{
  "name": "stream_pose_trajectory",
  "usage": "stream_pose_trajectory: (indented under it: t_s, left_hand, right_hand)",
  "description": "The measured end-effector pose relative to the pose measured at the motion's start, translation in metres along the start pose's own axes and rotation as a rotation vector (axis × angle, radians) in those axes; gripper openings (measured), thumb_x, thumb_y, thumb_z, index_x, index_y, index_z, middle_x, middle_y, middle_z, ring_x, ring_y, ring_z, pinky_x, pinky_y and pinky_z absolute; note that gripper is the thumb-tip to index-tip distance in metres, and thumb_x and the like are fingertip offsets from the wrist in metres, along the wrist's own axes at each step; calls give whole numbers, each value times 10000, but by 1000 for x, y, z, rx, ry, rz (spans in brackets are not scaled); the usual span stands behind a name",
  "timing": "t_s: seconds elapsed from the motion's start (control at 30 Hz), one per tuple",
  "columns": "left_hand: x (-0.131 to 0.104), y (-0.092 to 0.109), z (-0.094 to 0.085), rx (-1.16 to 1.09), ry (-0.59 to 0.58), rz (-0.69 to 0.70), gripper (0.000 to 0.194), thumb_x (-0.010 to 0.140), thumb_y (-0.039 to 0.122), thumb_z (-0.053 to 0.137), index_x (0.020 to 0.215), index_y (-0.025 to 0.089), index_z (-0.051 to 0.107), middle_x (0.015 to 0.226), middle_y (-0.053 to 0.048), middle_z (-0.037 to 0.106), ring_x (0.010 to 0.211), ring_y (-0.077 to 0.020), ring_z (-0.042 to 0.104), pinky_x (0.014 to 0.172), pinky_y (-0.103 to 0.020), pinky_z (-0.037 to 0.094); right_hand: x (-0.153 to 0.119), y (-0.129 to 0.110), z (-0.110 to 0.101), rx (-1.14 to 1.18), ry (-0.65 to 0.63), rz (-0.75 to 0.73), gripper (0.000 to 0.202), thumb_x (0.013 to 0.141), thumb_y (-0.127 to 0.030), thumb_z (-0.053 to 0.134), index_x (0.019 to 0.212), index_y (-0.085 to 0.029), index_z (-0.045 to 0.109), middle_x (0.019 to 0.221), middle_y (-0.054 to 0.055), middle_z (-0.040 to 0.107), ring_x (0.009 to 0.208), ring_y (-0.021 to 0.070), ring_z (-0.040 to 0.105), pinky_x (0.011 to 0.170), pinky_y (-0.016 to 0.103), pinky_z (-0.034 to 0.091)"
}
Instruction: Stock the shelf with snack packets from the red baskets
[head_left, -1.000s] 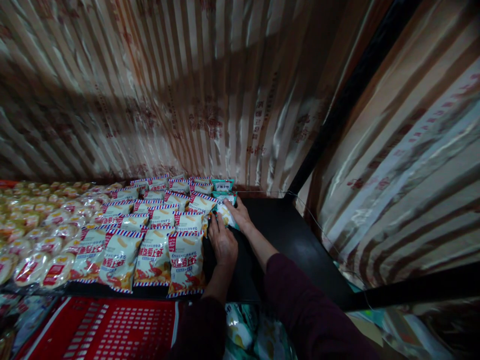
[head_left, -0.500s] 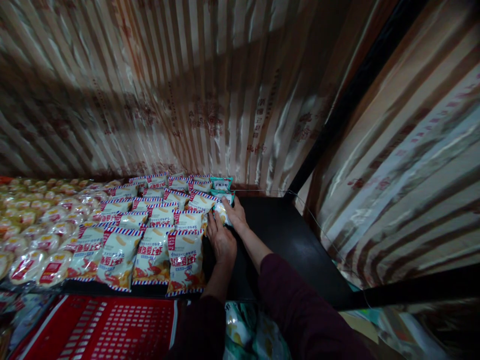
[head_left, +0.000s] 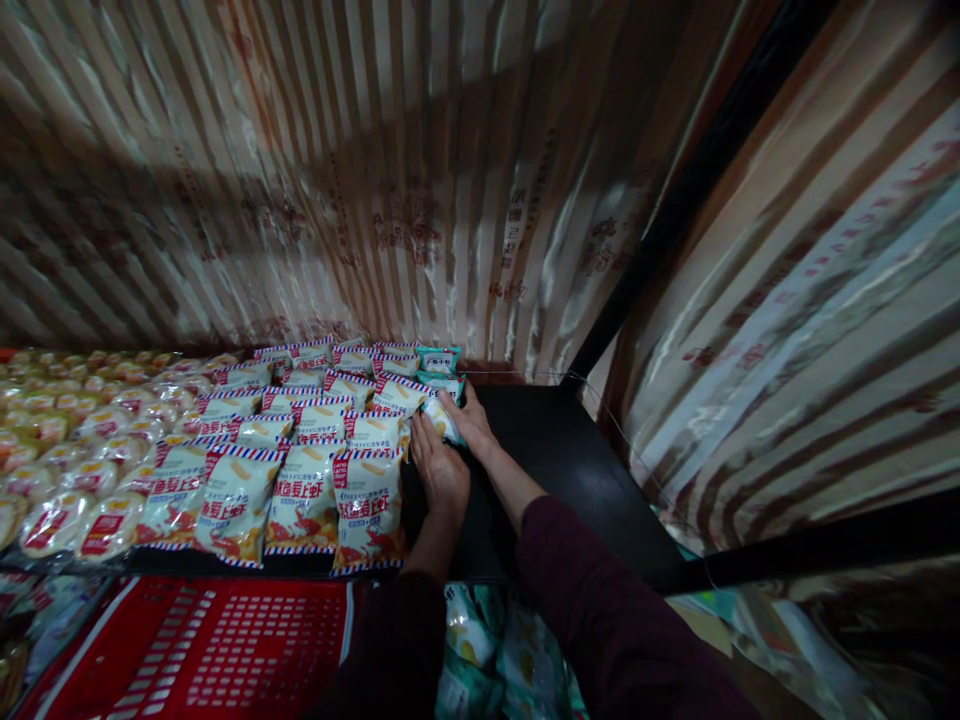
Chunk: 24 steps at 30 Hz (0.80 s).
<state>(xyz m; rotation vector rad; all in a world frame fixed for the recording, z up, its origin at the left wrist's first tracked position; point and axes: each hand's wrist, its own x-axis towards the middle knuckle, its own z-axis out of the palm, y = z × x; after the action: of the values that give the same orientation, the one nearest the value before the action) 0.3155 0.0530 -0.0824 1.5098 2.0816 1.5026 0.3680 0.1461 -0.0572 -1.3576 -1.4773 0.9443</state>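
Observation:
On a black shelf [head_left: 592, 470], rows of white snack bags with red lettering and striped edges [head_left: 369, 505] stand upright. Just right of their back rows is a green-and-white bag [head_left: 444, 415], with another green bag [head_left: 439, 360] behind it. My right hand [head_left: 471, 420] rests on the right side of the nearer green bag, thumb and fingers apart. Beside that bag's lower left, against the striped bags, is my left hand [head_left: 442, 475], its fingers stretched out together. The fingertips of both hands are partly hidden.
Round packaged cakes [head_left: 109, 525] fill the shelf's left part. A red basket [head_left: 247, 640] and more green bags [head_left: 480, 640] lie below the front edge. A black post [head_left: 675, 220] and thin wire stand at right, before striped sheeting [head_left: 405, 180].
The whole view has shifted slightly, so the shelf appears a little higher and further left. Both hands stay around the nearer green bag, with my left hand's fingers slightly closer together.

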Motion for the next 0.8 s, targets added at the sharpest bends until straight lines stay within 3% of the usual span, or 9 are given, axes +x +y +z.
stream_pose_trajectory:
  t_s: [0.27,0.43,0.63,0.8]
  left_hand:
    - [-1,0,-1,31,26,52,591,791,55,366,1378,-6,350,1472,-236,326,1426,-258,185,1160,-454,194]
    - [-9,-1,-2,41,-38,151,585,782,51,367,1363,-21,372,1478,-240,310,1424,-260,191,1159,-447,207]
    - [-28,1,-15,-4,-76,175,600,755,35,383,1354,33,403,1485,-212,317,1426,-264,184,1153,-486,213]
    - [-55,0,-53,-40,-138,233,480,774,57,381,1230,75,532,1418,-189,431,1363,-256,341,1106,-457,330]
  right_hand:
    - [-9,8,-11,-24,120,41,796,762,-634,540,1383,-155,405,1440,144,424,1333,256,400,1107,406,293]
    - [-32,14,-25,2,167,-6,644,820,-595,492,1323,-192,483,1368,98,522,1282,234,468,1090,396,338]
    - [-80,3,-41,26,172,-43,506,859,-529,466,1250,-219,547,1289,77,591,1199,222,545,1059,397,390]
    - [-147,-17,-48,113,166,-97,431,870,-468,464,1177,-188,580,1230,103,624,1140,222,584,1022,398,430]
